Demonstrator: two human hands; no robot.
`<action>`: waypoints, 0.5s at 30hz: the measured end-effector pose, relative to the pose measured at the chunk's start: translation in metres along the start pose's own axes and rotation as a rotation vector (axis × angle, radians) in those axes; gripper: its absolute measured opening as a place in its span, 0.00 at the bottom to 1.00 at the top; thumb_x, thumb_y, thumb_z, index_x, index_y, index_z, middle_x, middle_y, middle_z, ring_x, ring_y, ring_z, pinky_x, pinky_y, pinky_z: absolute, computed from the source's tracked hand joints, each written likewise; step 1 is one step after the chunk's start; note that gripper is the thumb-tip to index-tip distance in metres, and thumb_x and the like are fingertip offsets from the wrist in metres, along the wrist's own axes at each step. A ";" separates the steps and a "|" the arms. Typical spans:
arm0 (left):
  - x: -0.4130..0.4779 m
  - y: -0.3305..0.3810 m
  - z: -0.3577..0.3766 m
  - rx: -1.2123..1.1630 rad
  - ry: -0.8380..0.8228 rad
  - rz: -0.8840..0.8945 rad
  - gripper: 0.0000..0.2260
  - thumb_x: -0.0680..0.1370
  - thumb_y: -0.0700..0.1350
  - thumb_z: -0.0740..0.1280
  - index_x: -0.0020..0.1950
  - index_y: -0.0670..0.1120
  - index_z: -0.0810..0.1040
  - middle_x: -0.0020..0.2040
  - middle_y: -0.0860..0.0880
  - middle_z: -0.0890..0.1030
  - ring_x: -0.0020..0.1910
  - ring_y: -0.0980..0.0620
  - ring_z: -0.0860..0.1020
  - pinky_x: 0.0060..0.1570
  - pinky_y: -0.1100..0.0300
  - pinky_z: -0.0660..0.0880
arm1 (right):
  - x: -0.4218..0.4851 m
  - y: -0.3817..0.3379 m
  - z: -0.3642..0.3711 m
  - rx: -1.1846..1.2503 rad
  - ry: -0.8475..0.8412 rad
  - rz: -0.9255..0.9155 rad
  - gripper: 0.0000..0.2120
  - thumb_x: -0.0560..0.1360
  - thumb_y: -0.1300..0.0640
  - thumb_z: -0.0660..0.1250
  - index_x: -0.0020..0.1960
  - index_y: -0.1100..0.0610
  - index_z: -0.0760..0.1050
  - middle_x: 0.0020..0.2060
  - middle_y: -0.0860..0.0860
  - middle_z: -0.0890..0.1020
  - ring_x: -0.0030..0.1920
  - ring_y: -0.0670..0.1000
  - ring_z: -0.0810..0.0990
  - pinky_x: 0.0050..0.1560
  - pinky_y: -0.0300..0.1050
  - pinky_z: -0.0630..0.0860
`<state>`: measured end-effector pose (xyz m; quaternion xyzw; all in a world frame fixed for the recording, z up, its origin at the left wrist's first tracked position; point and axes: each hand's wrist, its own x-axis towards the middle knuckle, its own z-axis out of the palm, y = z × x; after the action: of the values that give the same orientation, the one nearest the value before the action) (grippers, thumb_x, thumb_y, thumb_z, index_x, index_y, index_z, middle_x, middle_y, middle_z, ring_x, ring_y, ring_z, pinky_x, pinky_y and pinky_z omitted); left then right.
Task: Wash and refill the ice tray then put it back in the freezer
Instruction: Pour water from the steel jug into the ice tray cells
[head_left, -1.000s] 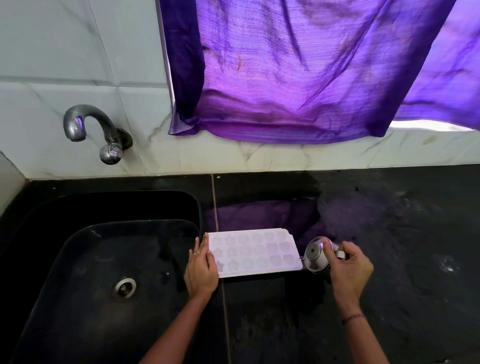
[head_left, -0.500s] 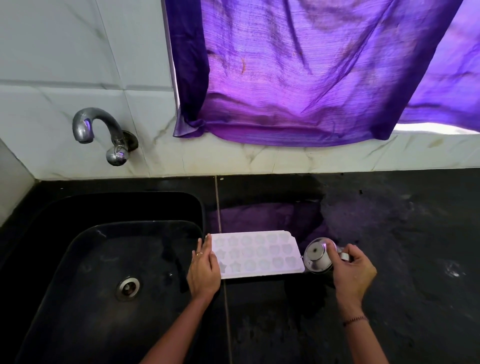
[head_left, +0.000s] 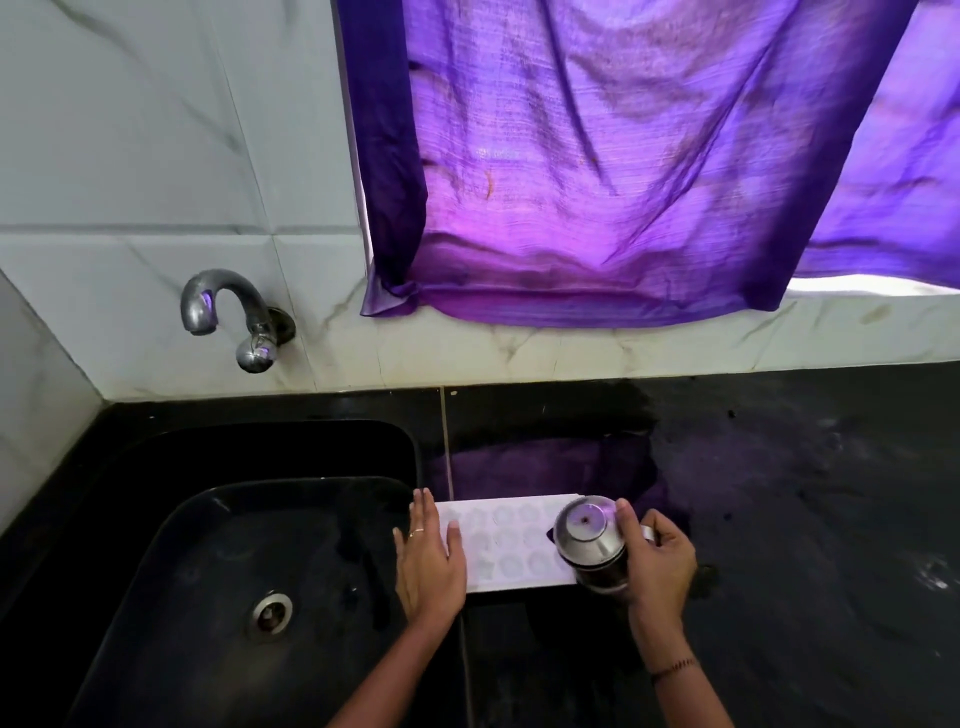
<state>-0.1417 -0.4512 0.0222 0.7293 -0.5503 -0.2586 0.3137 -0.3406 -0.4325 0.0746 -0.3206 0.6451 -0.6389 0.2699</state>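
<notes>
While left hand (head_left: 428, 564) presses ice tray (head_left: 511, 548), right hand (head_left: 658, 564) grips cup (head_left: 589, 540).

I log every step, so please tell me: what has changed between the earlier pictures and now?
The right hand moved the steel cup leftward, from beside the right end of the ice tray to over it. No grip changed: it still holds the cup, and the left hand still rests flat on the tray's left end. The tray has not moved.
</notes>
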 end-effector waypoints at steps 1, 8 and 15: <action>-0.003 0.009 -0.001 -0.047 -0.009 -0.026 0.24 0.82 0.54 0.50 0.77 0.50 0.51 0.77 0.53 0.54 0.76 0.52 0.50 0.75 0.52 0.51 | -0.003 0.000 0.006 0.021 -0.013 0.017 0.24 0.73 0.60 0.71 0.28 0.54 0.59 0.25 0.49 0.60 0.28 0.43 0.58 0.28 0.39 0.57; -0.010 0.058 0.007 -0.820 -0.184 -0.381 0.22 0.78 0.63 0.54 0.51 0.50 0.81 0.54 0.48 0.82 0.57 0.49 0.77 0.63 0.52 0.70 | -0.020 0.003 0.057 0.260 -0.152 0.221 0.15 0.78 0.59 0.64 0.32 0.55 0.72 0.28 0.49 0.74 0.33 0.46 0.72 0.38 0.43 0.70; 0.028 0.069 -0.008 -0.790 -0.019 -0.223 0.07 0.81 0.45 0.59 0.48 0.47 0.76 0.44 0.50 0.80 0.47 0.51 0.76 0.47 0.59 0.72 | -0.001 0.008 0.097 0.154 -0.311 0.277 0.08 0.80 0.57 0.58 0.43 0.58 0.66 0.39 0.54 0.72 0.41 0.50 0.71 0.44 0.41 0.69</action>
<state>-0.1735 -0.4903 0.0779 0.6056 -0.3292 -0.4891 0.5345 -0.2674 -0.4954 0.0625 -0.3021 0.5827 -0.5860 0.4753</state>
